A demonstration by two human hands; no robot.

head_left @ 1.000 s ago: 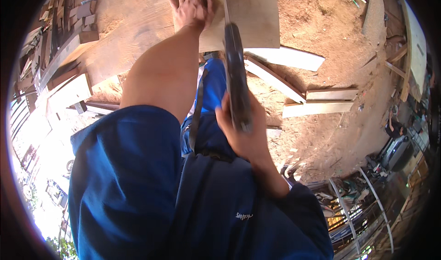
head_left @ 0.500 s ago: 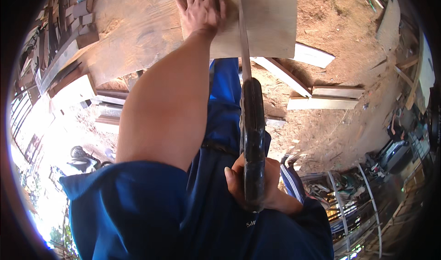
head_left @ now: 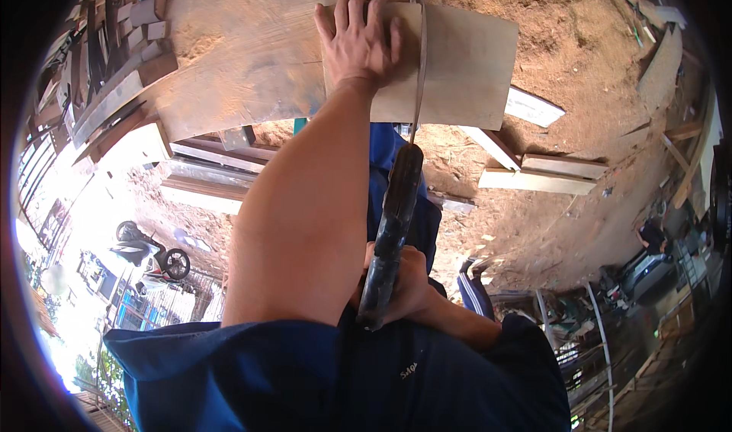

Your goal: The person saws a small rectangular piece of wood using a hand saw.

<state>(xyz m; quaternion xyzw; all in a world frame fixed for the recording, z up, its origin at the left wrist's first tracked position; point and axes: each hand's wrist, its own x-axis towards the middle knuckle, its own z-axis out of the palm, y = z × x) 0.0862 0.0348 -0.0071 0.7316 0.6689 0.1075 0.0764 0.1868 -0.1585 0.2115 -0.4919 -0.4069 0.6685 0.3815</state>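
Note:
A pale, flat wooden board lies over the near right edge of a large wooden work surface. My left hand presses flat on the board's left part, fingers spread, just left of the saw blade. The handsaw has a dark, worn handle and a thin blade seen almost edge-on. Its blade crosses the board from near edge to far edge; how deep it sits in the wood I cannot tell. Close to my body, my right hand is wrapped round the saw's handle, its fingers partly hidden behind it.
Wood offcuts are heaped at the far left. Boards lie below the work surface's near edge. On the sawdust-covered ground to the right are loose wood strips. A motorcycle stands at the left.
The view has shifted, so the board sits lower and further right in it. The saw's handle is slightly nearer the board, and its lower end has swung left. My left hand stays on the board.

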